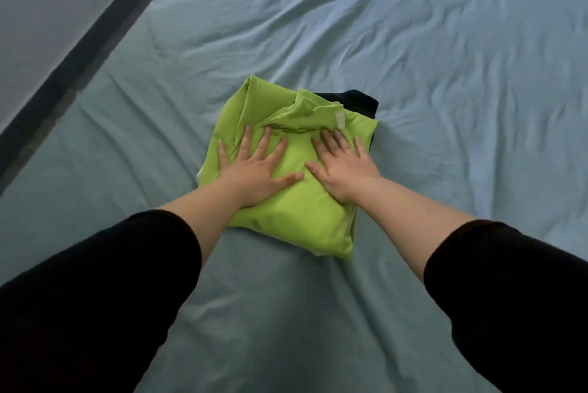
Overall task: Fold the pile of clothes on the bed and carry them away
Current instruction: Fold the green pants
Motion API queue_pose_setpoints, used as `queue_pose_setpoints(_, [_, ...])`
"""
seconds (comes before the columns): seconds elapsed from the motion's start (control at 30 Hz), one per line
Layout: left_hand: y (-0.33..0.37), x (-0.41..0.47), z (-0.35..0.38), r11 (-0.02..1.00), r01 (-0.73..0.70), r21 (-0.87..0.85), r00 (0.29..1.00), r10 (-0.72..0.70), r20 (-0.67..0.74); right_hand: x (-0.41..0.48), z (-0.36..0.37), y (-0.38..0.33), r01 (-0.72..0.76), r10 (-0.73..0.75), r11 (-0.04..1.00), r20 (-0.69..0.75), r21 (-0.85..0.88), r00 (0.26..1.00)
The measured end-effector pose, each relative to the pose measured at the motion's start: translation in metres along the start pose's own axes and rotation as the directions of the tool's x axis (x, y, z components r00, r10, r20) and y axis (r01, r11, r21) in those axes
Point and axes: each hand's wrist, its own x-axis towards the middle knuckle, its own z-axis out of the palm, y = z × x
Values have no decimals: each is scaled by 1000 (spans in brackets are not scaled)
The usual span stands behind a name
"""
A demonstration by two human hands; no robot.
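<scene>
A folded lime-green garment (296,217) lies in the middle of the bed, with a small white label near its far right corner. A dark garment (356,101) pokes out from under its far edge, mostly hidden. My left hand (254,166) rests flat on the left half of the green garment, fingers spread. My right hand (345,163) lies flat on the right half, fingers spread too. Neither hand grips the cloth. Both forearms come out of black sleeves.
The bed wears a wrinkled light-blue sheet (445,58) that fills most of the view. Its left edge runs diagonally along a dark strip (86,42), with a grey floor or wall beyond it at the upper left.
</scene>
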Motion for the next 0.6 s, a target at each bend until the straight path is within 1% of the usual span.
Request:
queue_pose_setpoints(0.1, [-9, 17, 14, 998, -15, -63, 1000, 15, 8, 18, 22, 0, -4, 3, 999, 12, 46, 1000])
queue_pose_setpoints(0.2, [-9, 21, 23, 1000, -17, -20, 1000, 16, -21, 23, 31, 1, -15, 15, 999, -8, 38, 1000])
queue_pose_setpoints(0.33, [1, 9, 8, 998, 24, 60, 998, -26, 49, 10, 18, -5, -44, 45, 999, 54, -13, 998])
queue_pose_setpoints(0.4, [14, -10, -1, 995, 63, 84, 996, -68, 55, -10, 10, -12, -44, 44, 999, 83, 6, 996])
queue_pose_setpoints(0.5, [40, -53, -1, 993, 111, 49, 994, -112, 11, -67, 15, -19, 0, -12, 989, 80, 147, 997])
queue_pose_setpoints(0.6, [71, -106, 13, 991, 128, -32, 991, -127, 30, -138, 30, -10, 45, -62, 938, 38, 343, 997])
